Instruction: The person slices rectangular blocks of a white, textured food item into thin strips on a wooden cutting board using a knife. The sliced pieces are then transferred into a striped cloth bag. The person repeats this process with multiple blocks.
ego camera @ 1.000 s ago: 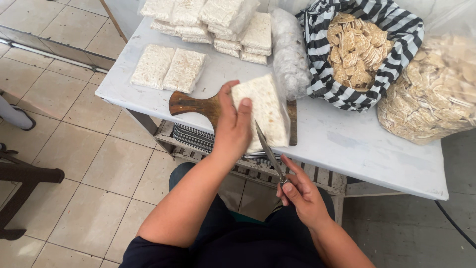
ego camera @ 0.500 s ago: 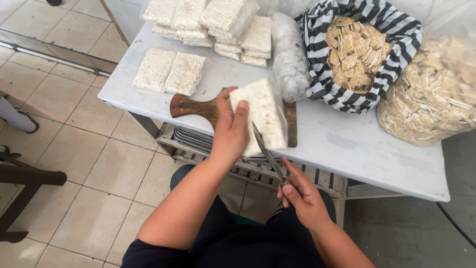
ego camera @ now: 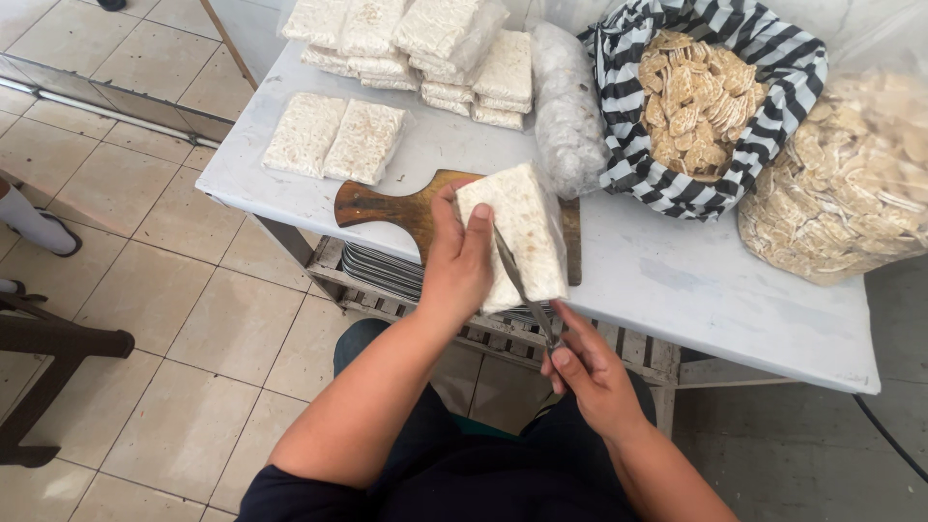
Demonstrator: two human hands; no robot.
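Over the cutting board, left hand grips tempeh block; right hand holds knife.

The head camera looks steeply down, close over the white table.

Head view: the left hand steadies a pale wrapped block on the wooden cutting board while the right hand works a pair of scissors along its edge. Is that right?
Not quite. In the head view the right hand holds a knife, not scissors, with the blade laid against the pale wrapped block. The rest stands: the left hand steadies the block on the wooden cutting board.
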